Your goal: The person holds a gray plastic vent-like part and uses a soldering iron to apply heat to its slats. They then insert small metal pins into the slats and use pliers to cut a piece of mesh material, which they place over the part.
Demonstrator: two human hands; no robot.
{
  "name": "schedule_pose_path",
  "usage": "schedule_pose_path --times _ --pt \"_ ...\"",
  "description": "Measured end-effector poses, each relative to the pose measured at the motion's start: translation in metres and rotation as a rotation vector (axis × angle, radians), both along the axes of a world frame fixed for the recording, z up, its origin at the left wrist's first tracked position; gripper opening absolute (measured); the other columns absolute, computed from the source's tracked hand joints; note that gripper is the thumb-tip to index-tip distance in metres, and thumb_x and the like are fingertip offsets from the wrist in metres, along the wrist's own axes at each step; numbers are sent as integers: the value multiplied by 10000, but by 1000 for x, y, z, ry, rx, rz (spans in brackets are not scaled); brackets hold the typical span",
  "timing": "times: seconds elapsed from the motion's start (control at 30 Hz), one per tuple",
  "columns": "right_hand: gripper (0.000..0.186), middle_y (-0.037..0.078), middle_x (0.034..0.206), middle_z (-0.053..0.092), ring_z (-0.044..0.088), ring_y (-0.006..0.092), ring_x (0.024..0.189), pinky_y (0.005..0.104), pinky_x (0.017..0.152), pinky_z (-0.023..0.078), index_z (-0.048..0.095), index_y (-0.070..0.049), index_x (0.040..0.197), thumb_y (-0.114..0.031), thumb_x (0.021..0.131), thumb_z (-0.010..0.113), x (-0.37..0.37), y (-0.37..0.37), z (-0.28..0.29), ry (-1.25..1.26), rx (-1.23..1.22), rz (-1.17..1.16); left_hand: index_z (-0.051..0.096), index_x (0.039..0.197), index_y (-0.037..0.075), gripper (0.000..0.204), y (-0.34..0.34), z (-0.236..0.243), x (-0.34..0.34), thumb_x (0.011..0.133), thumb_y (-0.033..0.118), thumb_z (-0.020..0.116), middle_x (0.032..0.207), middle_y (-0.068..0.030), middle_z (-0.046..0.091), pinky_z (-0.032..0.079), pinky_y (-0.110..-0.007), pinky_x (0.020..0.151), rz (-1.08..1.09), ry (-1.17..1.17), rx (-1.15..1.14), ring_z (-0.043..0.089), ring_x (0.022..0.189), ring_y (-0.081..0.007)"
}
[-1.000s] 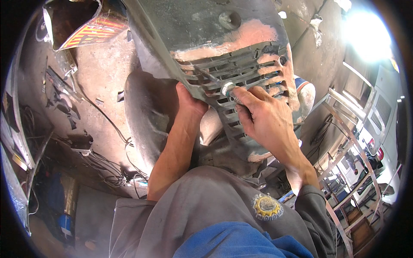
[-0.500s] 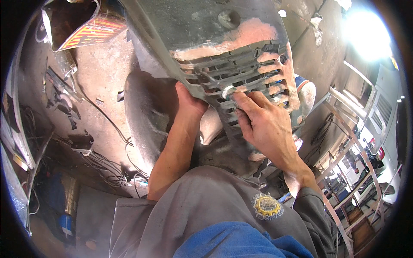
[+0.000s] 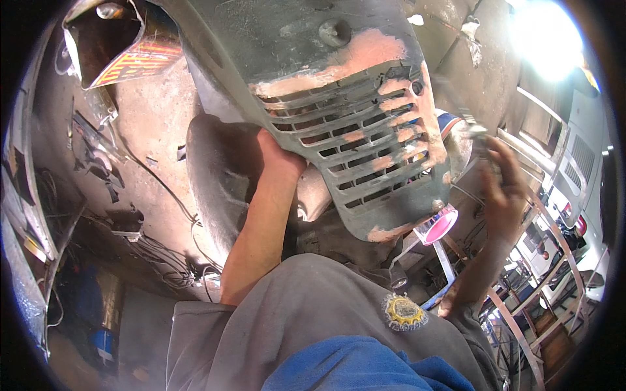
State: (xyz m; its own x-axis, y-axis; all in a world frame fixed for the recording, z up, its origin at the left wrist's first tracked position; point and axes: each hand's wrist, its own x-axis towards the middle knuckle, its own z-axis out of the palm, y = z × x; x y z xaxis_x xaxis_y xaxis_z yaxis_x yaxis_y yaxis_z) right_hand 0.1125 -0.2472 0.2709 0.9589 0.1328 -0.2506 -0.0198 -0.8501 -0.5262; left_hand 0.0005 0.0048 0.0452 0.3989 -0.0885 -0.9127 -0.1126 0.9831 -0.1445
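A dark grey plastic vehicle panel (image 3: 280, 45) with a slotted grille lies slanted across my lap. Patches of pinkish filler (image 3: 372, 52) cover its upper band, right edge and several slats. My left hand (image 3: 279, 155) is closed on the panel's left edge, its fingers hidden beneath. To the right, apart from the panel, my right hand (image 3: 501, 179) is raised and smeared by motion. Its fingers are bent around a small, thin object (image 3: 475, 130), too blurred to name.
A round container (image 3: 438, 227) with bright pink inside stands by the panel's lower right corner. Cables (image 3: 163, 264) and dark scraps (image 3: 98, 150) lie on the floor at left. A metal frame (image 3: 548, 260) stands at right, and a bent striped sheet (image 3: 140, 58) at upper left.
My right hand has left the grille slats and swung to the right, uncovering the lower grille and the pink container. The panel has shifted slightly left in view. My left hand keeps its hold.
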Motion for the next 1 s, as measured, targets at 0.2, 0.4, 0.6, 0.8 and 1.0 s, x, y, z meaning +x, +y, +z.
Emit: schedule_pose_path --times 0.2,0.4,0.6,0.8,1.0 --pt "418 30 841 627 516 79 579 210 454 379 584 -73 1331 -234 947 620 44 -182 -1 -47 -311 -521 613 1238 73 299 4 -16 -34 963 181 571 1190 -92 640 497 -408 932 -232 89 194 624 1069 -253" --pt "436 38 784 608 547 111 587 259 417 426 575 -96 1327 -130 892 571 45 -322 -182 57 -47 -745 569 1203 -19 245 52 75 -116 991 103 548 870 -42 557 413 -266 625 -527 -34 641 505 713 -113" --pt "451 155 1078 725 703 295 953 409 805 555 627 -202 1311 -316 876 662 23 -380 -324 -10 -176 -650 669 1060 11 241 100 106 -189 991 225 581 666 21 517 316 -235 427 -730 297 1194 438 516 -58" --pt "503 150 1206 695 643 265 1110 394 980 469 618 -74 1326 -392 943 554 26 -362 -330 183 159 -664 696 1120 -19 315 67 98 -211 975 242 595 869 -70 693 494 -307 751 -1025 646 1310 610 810 -144" --pt "569 195 1322 635 624 295 1174 386 1009 456 523 -13 1419 -229 909 651 5 -356 -231 -77 -140 -401 691 1154 22 344 87 31 -241 929 278 644 916 -78 712 509 -323 719 -1032 531 1421 643 804 -175"
